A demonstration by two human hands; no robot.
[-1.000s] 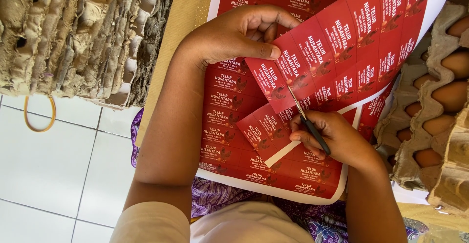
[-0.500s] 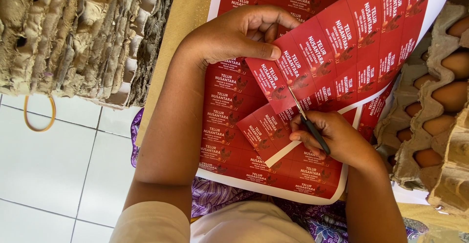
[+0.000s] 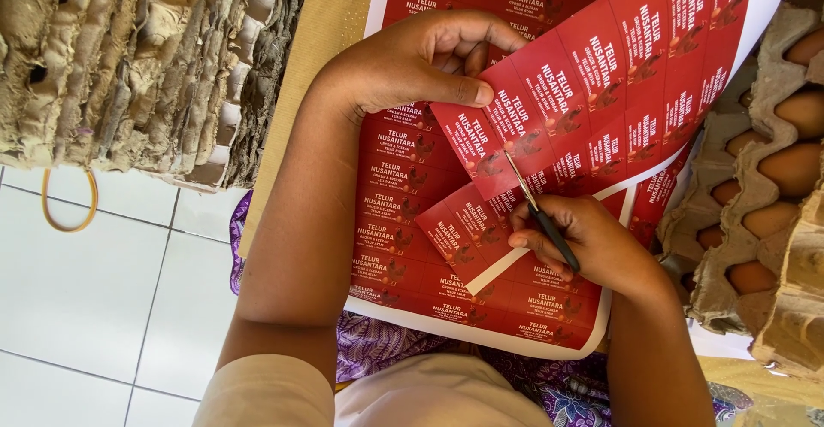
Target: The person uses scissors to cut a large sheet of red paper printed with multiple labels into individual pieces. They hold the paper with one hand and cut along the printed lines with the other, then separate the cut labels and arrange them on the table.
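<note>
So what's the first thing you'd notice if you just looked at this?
The big sheet of red labels filling the middle, with the left hand pinching its edge and the right hand working scissors into it. Next, brown eggs in a grey carton on the right, and a tall stack of empty cartons at top left.

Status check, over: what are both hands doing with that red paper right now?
Left hand pinching the red label sheet. Right hand working scissors, blades in the sheet. Egg trays close on the right, not blocking.
</note>
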